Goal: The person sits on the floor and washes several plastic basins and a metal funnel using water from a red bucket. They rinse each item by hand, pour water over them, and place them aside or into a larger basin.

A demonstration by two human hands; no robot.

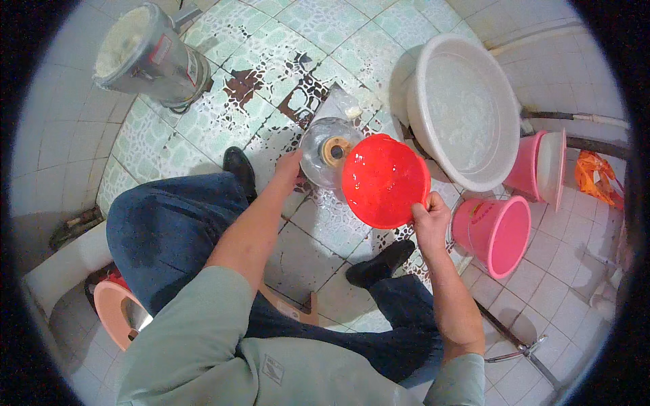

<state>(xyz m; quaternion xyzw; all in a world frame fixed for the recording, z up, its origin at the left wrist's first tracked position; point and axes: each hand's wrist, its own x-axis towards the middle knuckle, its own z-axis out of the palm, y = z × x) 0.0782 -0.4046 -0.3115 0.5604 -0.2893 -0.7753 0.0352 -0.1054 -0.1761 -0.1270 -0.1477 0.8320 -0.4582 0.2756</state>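
Note:
My right hand (431, 218) grips the lower right rim of a red plastic basin (387, 177). The basin is tilted, its wet inside facing me. To its left, my left hand (289, 168) holds the left edge of a round, shiny piece (316, 165), and some of its fingers are out of sight underneath. A tan ring (335, 151) with a dark hole stands at the middle of that piece. The basin overlaps its right side. Whether the piece is metal or clear plastic I cannot tell.
A large white tub (463, 109) with water stands at right. Below it is a pink bucket (490, 233), with another pink bucket (525, 165) nearby. A tall bucket-like container (167, 66) of whitish contents stands upper left. The tiled floor (304, 248) has dark patches.

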